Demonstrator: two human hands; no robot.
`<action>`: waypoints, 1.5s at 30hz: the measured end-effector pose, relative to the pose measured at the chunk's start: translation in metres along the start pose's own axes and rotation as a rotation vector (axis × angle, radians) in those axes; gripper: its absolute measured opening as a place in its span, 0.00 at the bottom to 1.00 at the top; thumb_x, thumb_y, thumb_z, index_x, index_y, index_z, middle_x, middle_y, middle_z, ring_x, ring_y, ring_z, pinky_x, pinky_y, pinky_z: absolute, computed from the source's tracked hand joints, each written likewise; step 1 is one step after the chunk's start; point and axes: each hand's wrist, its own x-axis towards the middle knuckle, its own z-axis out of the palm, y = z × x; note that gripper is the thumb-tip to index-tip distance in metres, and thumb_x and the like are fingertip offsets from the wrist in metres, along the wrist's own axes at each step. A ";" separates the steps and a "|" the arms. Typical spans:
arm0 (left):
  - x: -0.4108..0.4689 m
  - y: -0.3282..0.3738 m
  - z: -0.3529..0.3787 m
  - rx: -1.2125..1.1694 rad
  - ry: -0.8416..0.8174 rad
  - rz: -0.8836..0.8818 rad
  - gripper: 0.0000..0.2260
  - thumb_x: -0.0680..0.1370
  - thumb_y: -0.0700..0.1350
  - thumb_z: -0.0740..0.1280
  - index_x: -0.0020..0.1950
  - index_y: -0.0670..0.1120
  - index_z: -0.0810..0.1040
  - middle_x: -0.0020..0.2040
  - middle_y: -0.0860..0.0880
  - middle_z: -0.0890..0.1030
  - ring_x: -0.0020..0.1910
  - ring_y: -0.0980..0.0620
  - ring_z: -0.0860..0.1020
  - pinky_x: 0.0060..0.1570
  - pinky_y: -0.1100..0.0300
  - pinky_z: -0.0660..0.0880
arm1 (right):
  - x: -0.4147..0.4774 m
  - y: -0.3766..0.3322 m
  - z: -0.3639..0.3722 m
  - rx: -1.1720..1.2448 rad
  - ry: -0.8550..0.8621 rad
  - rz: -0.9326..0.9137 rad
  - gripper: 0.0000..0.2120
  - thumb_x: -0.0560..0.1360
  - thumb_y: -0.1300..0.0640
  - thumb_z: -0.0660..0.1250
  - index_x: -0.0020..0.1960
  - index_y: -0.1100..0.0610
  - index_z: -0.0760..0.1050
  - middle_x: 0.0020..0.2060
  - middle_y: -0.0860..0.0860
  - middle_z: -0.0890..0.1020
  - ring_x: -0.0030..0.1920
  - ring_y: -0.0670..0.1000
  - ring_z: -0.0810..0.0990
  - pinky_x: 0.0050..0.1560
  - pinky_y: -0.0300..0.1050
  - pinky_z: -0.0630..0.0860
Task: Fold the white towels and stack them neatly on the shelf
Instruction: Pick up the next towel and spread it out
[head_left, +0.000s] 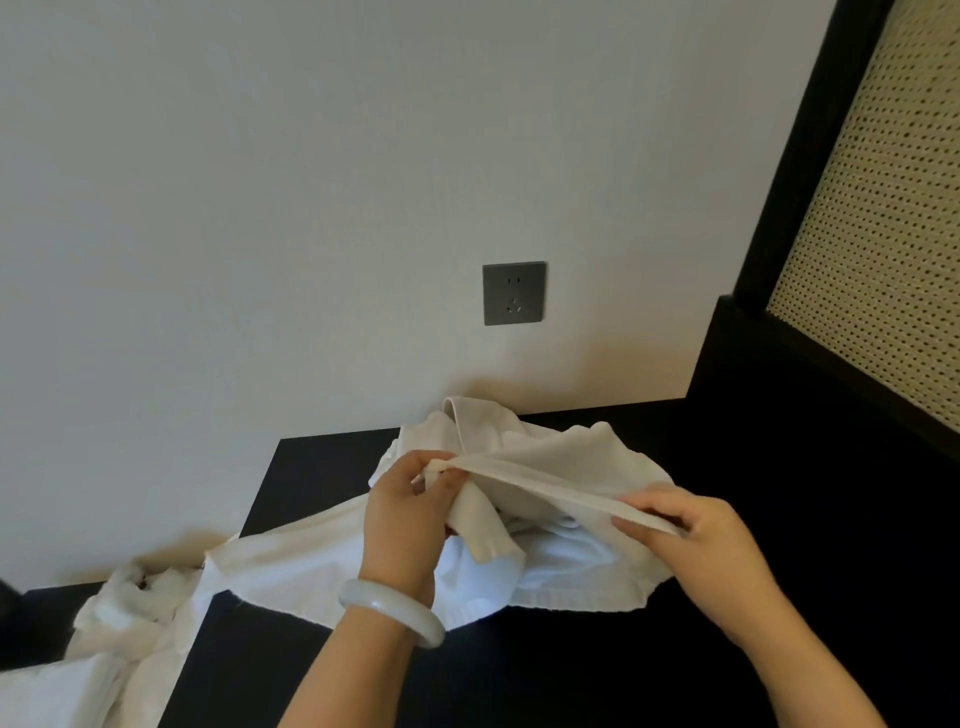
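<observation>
Towel (550, 460) edge stretches taut, pinched by left hand (405, 519) and right hand (696, 540).

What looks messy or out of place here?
The white towels lie crumpled and unfolded on the dark surface, spilling off its left edge. The left hand and right hand pinch the stretched towel.

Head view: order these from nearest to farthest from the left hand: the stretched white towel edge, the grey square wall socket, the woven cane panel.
1. Stretched white towel edge: pinched in the left hand, running rightward.
2. Grey square wall socket: on the wall, above and behind.
3. Woven cane panel: far upper right, black-framed.
</observation>
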 end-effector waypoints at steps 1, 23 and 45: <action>-0.001 0.001 -0.001 -0.018 -0.009 -0.012 0.08 0.78 0.41 0.69 0.55 0.51 0.79 0.45 0.40 0.83 0.44 0.44 0.82 0.45 0.47 0.82 | 0.000 -0.005 0.000 0.084 -0.005 0.025 0.10 0.75 0.59 0.71 0.44 0.43 0.84 0.42 0.40 0.84 0.45 0.41 0.82 0.49 0.43 0.77; -0.033 0.023 0.036 -0.382 -0.352 -0.199 0.09 0.82 0.35 0.59 0.58 0.39 0.78 0.42 0.39 0.85 0.35 0.44 0.84 0.34 0.58 0.81 | -0.016 -0.042 -0.004 0.090 -0.110 -0.090 0.09 0.73 0.57 0.71 0.49 0.46 0.85 0.46 0.42 0.85 0.50 0.41 0.82 0.54 0.39 0.77; 0.041 -0.012 0.044 1.483 -0.586 0.453 0.12 0.78 0.51 0.61 0.52 0.51 0.84 0.57 0.51 0.71 0.57 0.47 0.67 0.56 0.57 0.66 | -0.056 -0.014 -0.087 0.160 -0.024 0.005 0.27 0.55 0.30 0.77 0.44 0.48 0.85 0.41 0.57 0.85 0.41 0.56 0.85 0.44 0.51 0.82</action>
